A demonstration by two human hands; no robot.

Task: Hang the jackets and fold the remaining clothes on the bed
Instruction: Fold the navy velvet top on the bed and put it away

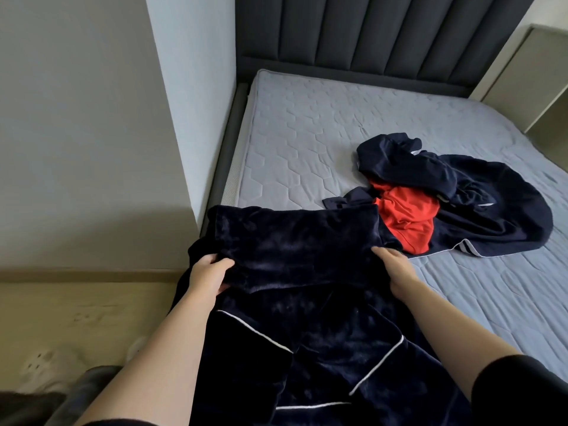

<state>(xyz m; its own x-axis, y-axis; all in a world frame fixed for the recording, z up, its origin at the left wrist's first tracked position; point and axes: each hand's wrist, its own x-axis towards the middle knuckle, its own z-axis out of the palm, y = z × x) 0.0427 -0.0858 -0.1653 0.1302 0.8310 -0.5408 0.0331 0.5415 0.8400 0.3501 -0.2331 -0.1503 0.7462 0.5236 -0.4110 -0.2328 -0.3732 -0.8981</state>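
Fold of plush navy white-piped garment [295, 241]: my L hand [209, 273] & R hand [396, 265] both grip it, on grey quilted mattress [307, 133].

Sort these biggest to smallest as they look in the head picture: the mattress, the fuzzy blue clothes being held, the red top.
1. mattress
2. fuzzy blue clothes, though they are nearest the camera, which may make them look bigger
3. red top, clearly smallest
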